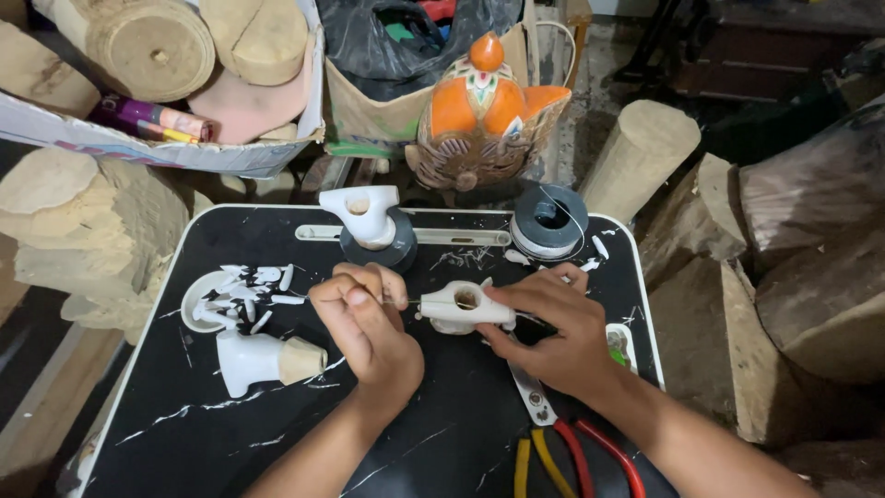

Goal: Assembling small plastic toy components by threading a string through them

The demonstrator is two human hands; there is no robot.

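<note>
- Orientation: the white carved piece [464, 306] lies with its long axis running left to right across the counter [442, 433], its round hole facing up toward the camera and its narrower end pointing at the left hand [361, 325].
- Position: the piece sits near the middle of the black, white-veined counter, between the two hands and just in front of a roll of dark tape [380, 247].
- Appearance: the piece is matt white, rounded and lumpy, with one round opening on its upper face; the underside is hidden.
- Right hand [551, 325]: it reaches in from the lower right, palm down, with fingers and thumb closed around the right end of the piece.
- Left hand: it comes from below, curled into a loose fist, and pinches a thin tool [412, 300] whose tip meets the left end of the piece; the tool's kind cannot be told.
- Surroundings: a second white piece [365, 214] stands on the dark tape roll; a third, with a bare wooden end [261, 359], lies to the left beside a small dish of white shavings [227, 300].
- Also present: a grey tape roll [549, 221] at the far right, and red- and yellow-handled pliers [564, 441] at the near edge.
</note>
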